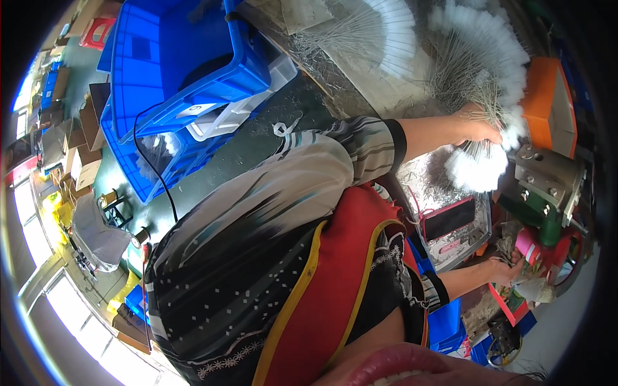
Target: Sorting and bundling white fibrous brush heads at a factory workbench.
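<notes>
My left hand point(477, 127) is closed round thin wire stems of white-tufted wire brushes. A white bristle tuft point(476, 168) shows just below it. Beyond this hand, a large fan of the same wire brushes point(476, 58) lies on the worktop, with another fan of brushes point(396, 35) to its left. My right hand point(505, 270) is lower in the view, its fingers curled beside a pink cylinder point(528, 246) on a green and red machine point(551, 225). What those fingers grip is too small and shaded to make out.
An orange open box point(548, 106) stands beside the brushes, above a metal block point(547, 177) of the machine. A dark-screened phone point(449, 219) lies in a metal tray point(479, 235) between my arms. Stacked blue crates point(174, 64) and a white crate point(257, 96) stand at left.
</notes>
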Motion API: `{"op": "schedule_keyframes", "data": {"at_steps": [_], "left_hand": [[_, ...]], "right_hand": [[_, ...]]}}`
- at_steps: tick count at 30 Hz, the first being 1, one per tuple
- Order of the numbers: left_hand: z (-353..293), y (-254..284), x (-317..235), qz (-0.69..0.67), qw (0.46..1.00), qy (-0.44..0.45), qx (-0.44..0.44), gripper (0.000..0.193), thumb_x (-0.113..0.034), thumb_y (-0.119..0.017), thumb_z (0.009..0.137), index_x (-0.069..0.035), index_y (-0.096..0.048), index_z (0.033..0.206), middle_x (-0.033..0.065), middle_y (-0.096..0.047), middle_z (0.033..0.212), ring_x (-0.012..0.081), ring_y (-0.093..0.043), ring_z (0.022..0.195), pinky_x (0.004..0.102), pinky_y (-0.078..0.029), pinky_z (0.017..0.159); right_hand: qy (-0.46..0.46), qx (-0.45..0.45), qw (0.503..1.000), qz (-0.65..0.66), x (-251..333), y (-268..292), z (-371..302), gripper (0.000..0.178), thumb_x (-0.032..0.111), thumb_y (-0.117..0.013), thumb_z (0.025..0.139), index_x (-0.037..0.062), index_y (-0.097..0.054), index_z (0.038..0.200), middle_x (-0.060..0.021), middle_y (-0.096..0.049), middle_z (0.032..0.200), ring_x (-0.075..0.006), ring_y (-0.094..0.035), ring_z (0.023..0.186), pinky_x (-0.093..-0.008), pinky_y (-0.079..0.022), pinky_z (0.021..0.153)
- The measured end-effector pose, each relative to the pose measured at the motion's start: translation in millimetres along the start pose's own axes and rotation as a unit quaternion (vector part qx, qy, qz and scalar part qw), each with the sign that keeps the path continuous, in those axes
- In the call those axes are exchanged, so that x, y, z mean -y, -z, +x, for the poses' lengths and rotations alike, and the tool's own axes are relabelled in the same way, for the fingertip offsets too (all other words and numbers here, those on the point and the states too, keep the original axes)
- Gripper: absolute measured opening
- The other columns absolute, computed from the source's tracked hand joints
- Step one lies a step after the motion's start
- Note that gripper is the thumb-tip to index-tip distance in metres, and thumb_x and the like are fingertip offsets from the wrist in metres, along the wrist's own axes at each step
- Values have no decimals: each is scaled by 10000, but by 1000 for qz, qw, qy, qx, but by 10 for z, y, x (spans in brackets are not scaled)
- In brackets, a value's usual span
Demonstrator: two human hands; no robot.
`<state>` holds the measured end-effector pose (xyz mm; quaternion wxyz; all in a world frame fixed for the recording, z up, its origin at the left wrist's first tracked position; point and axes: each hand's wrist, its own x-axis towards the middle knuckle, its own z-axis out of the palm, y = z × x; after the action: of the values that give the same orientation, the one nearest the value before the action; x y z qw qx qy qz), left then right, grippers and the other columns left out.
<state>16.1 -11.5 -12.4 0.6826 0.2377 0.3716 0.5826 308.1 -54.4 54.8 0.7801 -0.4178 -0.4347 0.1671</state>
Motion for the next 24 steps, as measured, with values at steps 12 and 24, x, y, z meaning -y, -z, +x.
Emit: {"op": "schedule_keyframes", "data": {"at_steps": [12, 24], "left_hand": [[-131, 30, -181, 49, 999, 12, 2, 291, -98, -672, 644, 5, -575, 898, 88, -598, 765, 142, -564, 709, 279, -459, 643], [113, 271, 138, -34, 987, 27, 152, 188, -173, -593, 750, -37, -590, 879, 39, -594, 807, 100, -561, 753, 259, -463, 661]], "right_hand": [[-15, 8, 1000, 15, 40, -116, -65, 72, -58, -537, 623, -20, -478, 639, -100, -445, 526, -195, -487, 482, -313, -462, 516], [-202, -51, 977, -48, -301, 388, 83, 466, 336, -388, 752, -72, -548, 911, -197, -571, 909, -267, -540, 863, -360, -429, 794]]}}
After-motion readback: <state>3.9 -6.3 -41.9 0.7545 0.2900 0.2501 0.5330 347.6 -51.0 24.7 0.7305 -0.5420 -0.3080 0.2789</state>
